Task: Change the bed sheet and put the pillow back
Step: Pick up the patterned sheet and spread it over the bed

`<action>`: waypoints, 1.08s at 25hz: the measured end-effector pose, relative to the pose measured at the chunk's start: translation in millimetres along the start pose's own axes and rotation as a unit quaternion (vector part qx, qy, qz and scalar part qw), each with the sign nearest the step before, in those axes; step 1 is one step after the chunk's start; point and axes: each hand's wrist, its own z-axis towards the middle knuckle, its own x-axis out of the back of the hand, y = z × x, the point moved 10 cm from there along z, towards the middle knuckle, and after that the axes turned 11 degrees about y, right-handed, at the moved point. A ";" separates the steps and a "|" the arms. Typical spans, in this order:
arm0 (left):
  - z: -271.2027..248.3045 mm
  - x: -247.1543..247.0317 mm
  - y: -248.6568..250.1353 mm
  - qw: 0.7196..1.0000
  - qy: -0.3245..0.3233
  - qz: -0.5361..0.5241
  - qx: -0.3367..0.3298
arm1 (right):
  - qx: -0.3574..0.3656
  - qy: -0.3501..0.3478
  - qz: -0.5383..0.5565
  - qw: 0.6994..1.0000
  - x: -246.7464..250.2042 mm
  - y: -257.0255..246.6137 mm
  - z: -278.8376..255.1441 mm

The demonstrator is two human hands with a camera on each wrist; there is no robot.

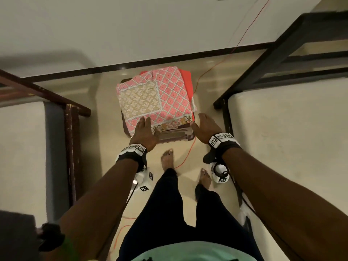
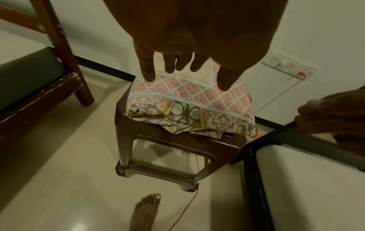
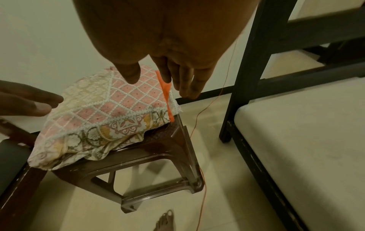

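A folded bed sheet [image 1: 156, 95] with a pink diamond and beige pattern lies on a brown plastic stool [image 1: 169, 137] between two beds. An orange cloth [image 1: 186, 80] sticks out from under its far right side. My left hand [image 1: 144, 122] is open with straight fingers over the sheet's near left edge. Whether it touches the sheet is unclear. My right hand [image 1: 199, 121] is open beside the sheet's near right corner and holds nothing. The left wrist view shows the left hand [image 2: 185, 75] spread above the sheet [image 2: 189, 100]. In the right wrist view, the right hand [image 3: 158, 82] hangs over the sheet [image 3: 110, 109].
A bare cream mattress [image 1: 291, 147] in a black bed frame [image 1: 263, 59] lies to the right. A second bed with a brown wooden frame [image 1: 71, 147] lies to the left. An orange wire [image 1: 188, 153] runs across the floor past my bare feet [image 1: 167, 159].
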 end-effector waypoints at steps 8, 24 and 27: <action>58.5 -17.4 22.5 0.987 0.075 0.106 -0.098 | -0.105 -0.011 0.076 0.991 -75.5 8.8 56.1; 90.8 -27.6 2.1 0.986 0.079 0.073 -0.126 | -0.188 0.054 0.300 0.934 -89.8 -6.4 114.7; 94.7 0.9 -24.8 0.986 0.143 0.053 -0.063 | -0.163 0.087 0.306 0.934 -90.0 -13.7 124.3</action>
